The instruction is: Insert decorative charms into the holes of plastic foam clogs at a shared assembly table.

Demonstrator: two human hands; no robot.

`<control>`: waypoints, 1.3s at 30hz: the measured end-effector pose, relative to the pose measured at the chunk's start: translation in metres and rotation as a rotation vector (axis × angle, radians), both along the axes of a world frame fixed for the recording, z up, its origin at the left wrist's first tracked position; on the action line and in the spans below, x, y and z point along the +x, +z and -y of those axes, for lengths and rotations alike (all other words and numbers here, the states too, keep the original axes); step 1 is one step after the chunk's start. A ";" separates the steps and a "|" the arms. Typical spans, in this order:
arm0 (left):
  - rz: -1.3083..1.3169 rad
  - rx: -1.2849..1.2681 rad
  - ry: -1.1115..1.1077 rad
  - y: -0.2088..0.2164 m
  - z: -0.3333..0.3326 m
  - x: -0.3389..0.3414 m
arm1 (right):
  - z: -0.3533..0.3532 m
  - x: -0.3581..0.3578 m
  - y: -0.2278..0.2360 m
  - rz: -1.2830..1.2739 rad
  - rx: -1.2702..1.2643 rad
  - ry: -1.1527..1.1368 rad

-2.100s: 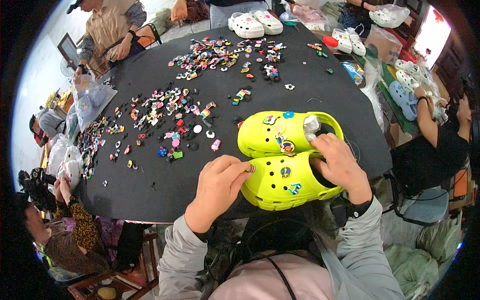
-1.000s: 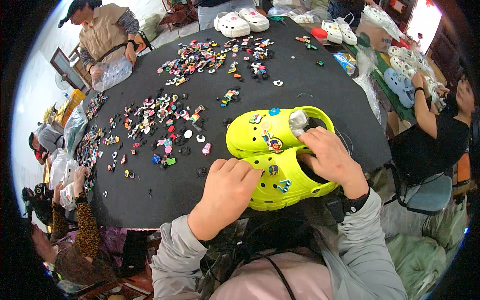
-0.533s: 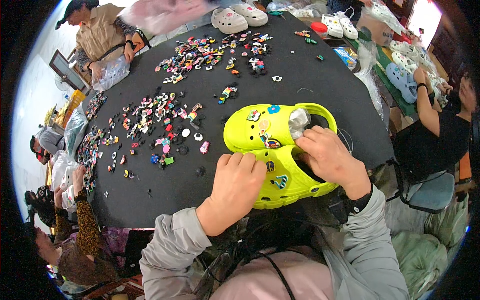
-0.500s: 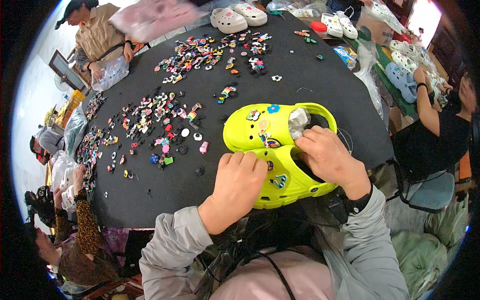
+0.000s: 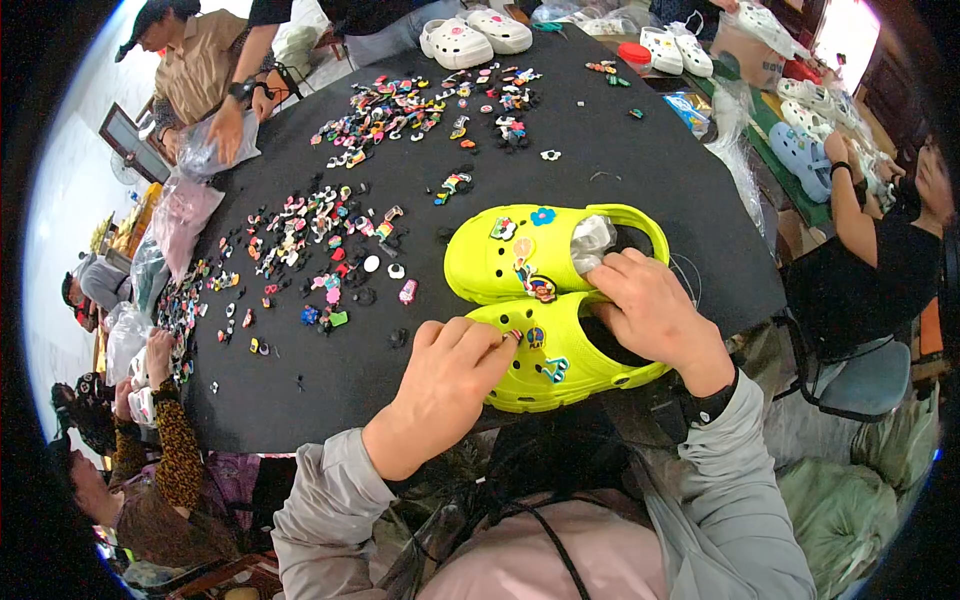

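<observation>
Two lime-green clogs lie side by side at the table's near right edge. My right hand [image 5: 658, 312] grips the near clog [image 5: 590, 335] at the rim of its foot opening, fingers curled inside. My left hand [image 5: 432, 395] is closed in a pinch over this clog's toe, with a small red-and-white shoe charm [image 5: 516, 335] at its fingertips; whether the charm sits in a hole I cannot tell. A round dark-blue charm [image 5: 536, 337] and a teal charm [image 5: 553, 370] sit on the same clog. The far clog [image 5: 480, 265] carries several charms and has crumpled clear plastic [image 5: 592, 240] in its opening.
Loose shoe charms [image 5: 320, 235] lie in piles across the black table [image 5: 420, 230]. White clogs [image 5: 462, 42] stand at the far edge, others [image 5: 660, 50] by a red-lidded jar [image 5: 636, 56]. Several people work around; one at right handles clogs beside a blue clog [image 5: 800, 155].
My left hand has drawn back slightly left, uncovering the charms on the near clog. Across the table, a pink plastic bag has come down to the left edge, and another person's arm reaches in.
</observation>
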State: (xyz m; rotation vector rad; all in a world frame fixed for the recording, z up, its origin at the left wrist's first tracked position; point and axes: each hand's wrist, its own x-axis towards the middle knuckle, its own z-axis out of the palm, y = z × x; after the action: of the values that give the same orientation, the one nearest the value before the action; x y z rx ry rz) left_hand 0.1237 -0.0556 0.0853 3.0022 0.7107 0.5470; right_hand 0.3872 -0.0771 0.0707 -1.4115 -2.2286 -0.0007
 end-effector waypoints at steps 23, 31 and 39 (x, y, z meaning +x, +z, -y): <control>0.041 -0.125 0.901 -0.040 -0.086 -0.154 | -0.003 -0.002 0.006 -0.018 -0.124 -0.041; 0.242 -0.368 0.853 -0.052 -0.090 -0.174 | -0.002 -0.003 0.008 0.006 -0.150 -0.056; 0.130 -0.222 1.023 -0.062 -0.098 -0.191 | -0.003 -0.004 0.005 -0.022 -0.129 -0.064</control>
State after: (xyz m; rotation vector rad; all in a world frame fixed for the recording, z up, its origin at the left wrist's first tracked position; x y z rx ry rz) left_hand -0.0670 0.0425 0.0237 2.1713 2.0970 0.5784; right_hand 0.3830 -0.0742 0.0759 -1.5421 -2.1992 0.1380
